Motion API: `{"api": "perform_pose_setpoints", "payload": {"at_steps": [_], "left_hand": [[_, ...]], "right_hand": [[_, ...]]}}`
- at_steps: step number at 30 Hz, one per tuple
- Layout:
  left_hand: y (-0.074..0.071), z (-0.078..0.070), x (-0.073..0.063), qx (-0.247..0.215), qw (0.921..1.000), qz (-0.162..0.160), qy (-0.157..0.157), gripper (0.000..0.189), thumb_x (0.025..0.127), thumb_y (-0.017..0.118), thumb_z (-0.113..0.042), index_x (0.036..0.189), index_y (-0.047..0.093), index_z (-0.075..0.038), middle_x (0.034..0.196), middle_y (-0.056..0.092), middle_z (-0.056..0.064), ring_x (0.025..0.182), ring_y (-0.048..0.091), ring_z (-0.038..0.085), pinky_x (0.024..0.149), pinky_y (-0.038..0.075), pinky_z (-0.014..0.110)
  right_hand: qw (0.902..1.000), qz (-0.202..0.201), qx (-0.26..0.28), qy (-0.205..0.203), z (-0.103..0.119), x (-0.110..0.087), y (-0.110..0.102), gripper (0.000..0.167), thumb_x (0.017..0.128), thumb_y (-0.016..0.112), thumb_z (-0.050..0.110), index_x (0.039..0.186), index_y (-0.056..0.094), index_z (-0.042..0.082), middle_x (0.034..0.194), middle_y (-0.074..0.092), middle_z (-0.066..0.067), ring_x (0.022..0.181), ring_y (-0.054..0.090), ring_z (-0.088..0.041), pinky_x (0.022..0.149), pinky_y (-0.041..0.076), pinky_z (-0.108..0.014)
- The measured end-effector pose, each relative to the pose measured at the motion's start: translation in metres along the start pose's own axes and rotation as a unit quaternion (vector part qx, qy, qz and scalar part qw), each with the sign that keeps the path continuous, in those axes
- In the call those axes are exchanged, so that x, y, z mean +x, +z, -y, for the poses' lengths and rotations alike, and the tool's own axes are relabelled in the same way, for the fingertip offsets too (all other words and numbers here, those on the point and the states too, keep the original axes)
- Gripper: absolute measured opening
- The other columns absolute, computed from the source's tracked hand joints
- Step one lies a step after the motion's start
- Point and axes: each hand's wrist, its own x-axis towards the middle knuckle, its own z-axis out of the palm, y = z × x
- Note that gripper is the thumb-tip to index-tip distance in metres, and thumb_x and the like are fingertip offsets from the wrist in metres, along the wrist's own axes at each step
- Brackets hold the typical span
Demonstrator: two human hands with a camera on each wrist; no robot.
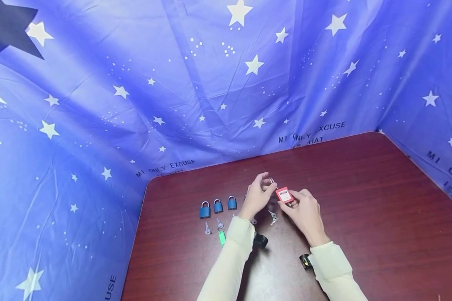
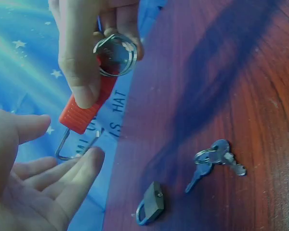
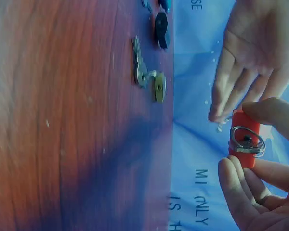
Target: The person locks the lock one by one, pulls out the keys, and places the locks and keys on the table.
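Note:
My right hand (image 1: 305, 211) grips a red padlock (image 1: 284, 195) with a white label, its thumb on one side and fingers on the other. A metal key ring (image 3: 248, 139) hangs at the padlock's underside, around the keyhole. The shackle (image 2: 62, 147) stands out of the body, with one end free in the left wrist view. Around the shackle, my left hand (image 1: 257, 195) has its thumb and fingers spread apart; the fingertips (image 2: 94, 156) are right at the metal. Below on the table lie a small padlock (image 2: 153, 204) and a pair of keys (image 1: 273, 217).
Three blue padlocks (image 1: 218, 205) stand in a row left of my hands, and my left hand partly covers another shackle. Small keys (image 1: 207, 228) lie in front, one with a green tag (image 1: 222, 238). A starry blue cloth (image 1: 211, 83) borders the dark red table (image 1: 380, 209).

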Motion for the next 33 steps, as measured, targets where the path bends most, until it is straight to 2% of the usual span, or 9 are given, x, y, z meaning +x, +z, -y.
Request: {"api": "perform_pose_setpoints", "payload": {"at_steps": [4, 10, 13, 17, 21, 24, 27, 30, 33], "left_hand": [[-0.004, 0.001, 0.001, -0.022, 0.9995, 0.022, 0.004, 0.044, 0.097, 0.061, -0.011, 0.140, 0.052, -0.007, 0.119, 0.071, 0.010, 0.096, 0.072, 0.014, 0.082, 0.056, 0.023], [-0.003, 0.004, 0.000, -0.132, 0.9902, 0.044, 0.017, 0.048, 0.094, 0.054, 0.008, 0.141, 0.047, 0.000, 0.122, 0.066, 0.020, 0.100, 0.071, 0.030, 0.076, 0.059, 0.044], [-0.003, 0.005, 0.000, -0.167, 0.9842, 0.053, 0.025, 0.050, 0.093, 0.053, 0.010, 0.142, 0.046, 0.000, 0.122, 0.065, 0.023, 0.101, 0.070, 0.038, 0.067, 0.058, 0.033], [-0.004, 0.005, 0.000, -0.205, 0.9765, 0.058, 0.033, 0.051, 0.091, 0.052, 0.014, 0.141, 0.045, 0.003, 0.120, 0.064, 0.030, 0.101, 0.066, 0.048, 0.060, 0.049, 0.015], [-0.008, -0.004, -0.005, -0.205, 0.9762, 0.063, 0.035, 0.042, 0.092, 0.052, 0.014, 0.134, 0.051, 0.009, 0.112, 0.065, 0.034, 0.100, 0.066, 0.050, 0.066, 0.052, 0.016], [-0.014, -0.015, -0.011, -0.203, 0.9763, 0.071, 0.020, 0.037, 0.093, 0.055, 0.009, 0.130, 0.054, 0.009, 0.109, 0.067, 0.034, 0.098, 0.068, 0.045, 0.078, 0.059, 0.034], [-0.017, -0.021, -0.016, -0.192, 0.9778, 0.082, 0.013, 0.042, 0.092, 0.062, 0.006, 0.133, 0.053, 0.005, 0.111, 0.067, 0.031, 0.094, 0.070, 0.037, 0.080, 0.060, 0.040], [-0.016, -0.021, -0.017, -0.171, 0.9797, 0.102, 0.022, 0.052, 0.088, 0.068, 0.005, 0.136, 0.049, 0.003, 0.113, 0.067, 0.030, 0.092, 0.070, 0.037, 0.076, 0.058, 0.025], [-0.017, -0.022, -0.018, -0.162, 0.9802, 0.110, 0.032, 0.058, 0.086, 0.069, 0.008, 0.139, 0.047, 0.004, 0.115, 0.065, 0.032, 0.093, 0.068, 0.046, 0.074, 0.054, 0.016]], "right_hand": [[0.9999, 0.009, 0.007, -0.011, 0.005, -0.003, 0.001, 0.036, 0.071, 0.087, 0.019, 0.102, 0.076, 0.004, 0.076, 0.056, -0.005, 0.064, 0.054, -0.017, 0.060, 0.049, -0.044], [0.9997, 0.014, 0.004, -0.018, 0.008, -0.006, 0.003, 0.035, 0.072, 0.087, 0.021, 0.102, 0.076, 0.006, 0.076, 0.055, -0.004, 0.063, 0.052, -0.016, 0.059, 0.047, -0.041], [0.9997, 0.005, 0.004, -0.024, 0.008, -0.005, 0.003, 0.037, 0.071, 0.088, 0.021, 0.102, 0.076, 0.004, 0.075, 0.056, -0.005, 0.063, 0.052, -0.017, 0.059, 0.047, -0.042], [0.9996, -0.004, 0.008, -0.028, 0.009, -0.005, 0.003, 0.038, 0.070, 0.089, 0.019, 0.102, 0.076, 0.003, 0.075, 0.056, -0.006, 0.062, 0.052, -0.019, 0.058, 0.047, -0.044], [0.9996, -0.004, 0.009, -0.027, 0.010, -0.005, 0.002, 0.038, 0.071, 0.088, 0.018, 0.103, 0.075, 0.002, 0.076, 0.057, -0.007, 0.064, 0.054, -0.020, 0.059, 0.048, -0.045], [0.9996, -0.003, 0.009, -0.026, 0.010, -0.005, 0.002, 0.037, 0.071, 0.088, 0.018, 0.102, 0.076, 0.003, 0.078, 0.058, -0.007, 0.065, 0.056, -0.022, 0.061, 0.049, -0.046], [0.9996, -0.006, 0.008, -0.027, 0.009, -0.005, 0.002, 0.034, 0.071, 0.088, 0.019, 0.101, 0.076, 0.005, 0.076, 0.057, -0.006, 0.064, 0.055, -0.021, 0.060, 0.048, -0.046], [0.9995, -0.012, 0.007, -0.028, 0.008, -0.005, 0.002, 0.034, 0.071, 0.088, 0.019, 0.100, 0.077, 0.007, 0.074, 0.055, -0.006, 0.062, 0.052, -0.019, 0.058, 0.046, -0.044], [0.9997, -0.004, 0.014, -0.018, 0.008, -0.006, 0.002, 0.037, 0.072, 0.088, 0.022, 0.103, 0.075, 0.005, 0.077, 0.056, -0.007, 0.064, 0.053, -0.020, 0.060, 0.046, -0.045]]}}
